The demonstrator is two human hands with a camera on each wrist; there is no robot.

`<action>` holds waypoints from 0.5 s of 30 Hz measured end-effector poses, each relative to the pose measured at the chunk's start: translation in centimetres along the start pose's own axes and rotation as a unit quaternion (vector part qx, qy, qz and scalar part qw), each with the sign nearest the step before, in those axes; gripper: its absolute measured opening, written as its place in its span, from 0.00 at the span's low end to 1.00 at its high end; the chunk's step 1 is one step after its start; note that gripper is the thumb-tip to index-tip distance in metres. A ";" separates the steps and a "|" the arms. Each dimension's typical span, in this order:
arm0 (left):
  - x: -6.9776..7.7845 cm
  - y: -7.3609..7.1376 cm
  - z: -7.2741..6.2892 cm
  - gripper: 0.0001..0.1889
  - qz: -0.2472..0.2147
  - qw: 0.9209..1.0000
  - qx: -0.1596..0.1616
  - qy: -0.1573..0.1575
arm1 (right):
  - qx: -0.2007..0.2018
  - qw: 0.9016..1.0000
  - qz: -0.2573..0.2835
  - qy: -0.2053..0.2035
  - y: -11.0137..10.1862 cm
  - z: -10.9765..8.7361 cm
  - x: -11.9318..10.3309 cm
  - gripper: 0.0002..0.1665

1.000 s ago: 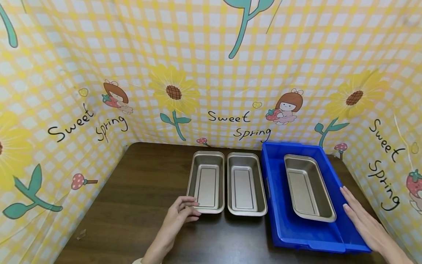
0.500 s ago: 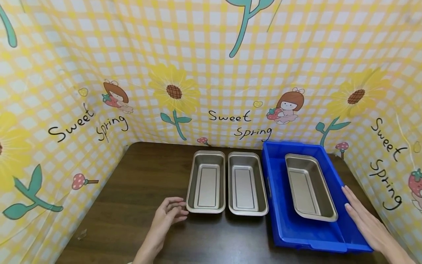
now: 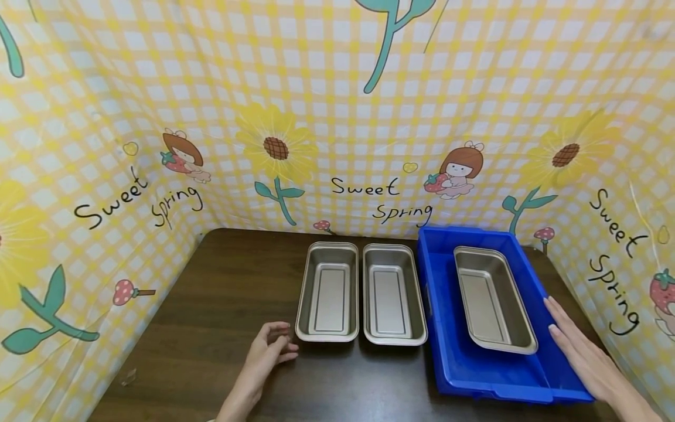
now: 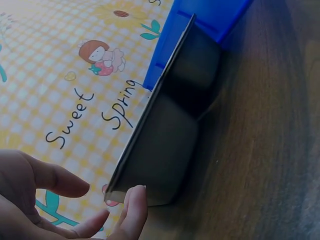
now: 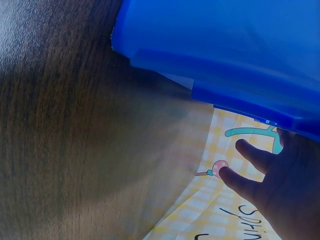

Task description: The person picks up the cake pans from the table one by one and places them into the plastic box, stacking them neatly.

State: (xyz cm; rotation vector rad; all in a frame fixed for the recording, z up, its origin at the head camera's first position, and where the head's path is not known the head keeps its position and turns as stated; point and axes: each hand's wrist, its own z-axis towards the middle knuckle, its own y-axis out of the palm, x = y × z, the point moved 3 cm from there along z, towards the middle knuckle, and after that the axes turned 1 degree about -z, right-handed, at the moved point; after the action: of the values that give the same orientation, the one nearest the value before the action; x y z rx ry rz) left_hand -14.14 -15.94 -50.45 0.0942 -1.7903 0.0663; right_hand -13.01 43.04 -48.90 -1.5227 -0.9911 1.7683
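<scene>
My left hand [image 3: 269,351] is beside the front left corner of the left metal loaf pan [image 3: 329,335], its fingers loosely bent around nothing. In the left wrist view, the dark outer side of a loaf pan [image 4: 160,150] shows just beyond my fingertips, with a small gap visible in the head view. A second loaf pan [image 3: 390,305] stands close to the first, parallel to it. A third loaf pan [image 3: 487,305] lies slightly askew inside the blue tray [image 3: 456,375]. My right hand [image 3: 582,357] lies along the tray's right side, fingers extended; the right wrist view shows some fingers outside the wall.
Everything stands on a dark wooden table [image 3: 237,281]. A yellow checked cloth [image 3: 348,135] printed with flowers hangs behind the table and along both sides. A small clear scrap [image 3: 129,377] lies near the table's left edge.
My left hand has moved left, away from the front left corner of the left loaf pan, and slightly down. My right hand stays at the tray's side.
</scene>
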 end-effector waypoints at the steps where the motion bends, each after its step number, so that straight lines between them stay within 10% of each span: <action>1: -0.1 0.0 0.0 0.19 -0.002 1.000 -0.002 0.000 | 0.000 1.000 0.000 0.000 0.0 0.0 0.0 0.36; 15: -0.3 0.6 -0.1 0.23 -0.036 0.999 -0.017 0.001 | 0.005 1.000 -0.007 0.000 -0.1 0.0 -0.1 0.36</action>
State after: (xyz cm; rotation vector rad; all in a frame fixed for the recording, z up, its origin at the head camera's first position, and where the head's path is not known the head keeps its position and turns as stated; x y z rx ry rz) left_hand -14.06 -15.32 -50.74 0.1336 -1.7840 -0.0150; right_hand -12.98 43.03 -48.82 -1.5069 -0.9884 1.7612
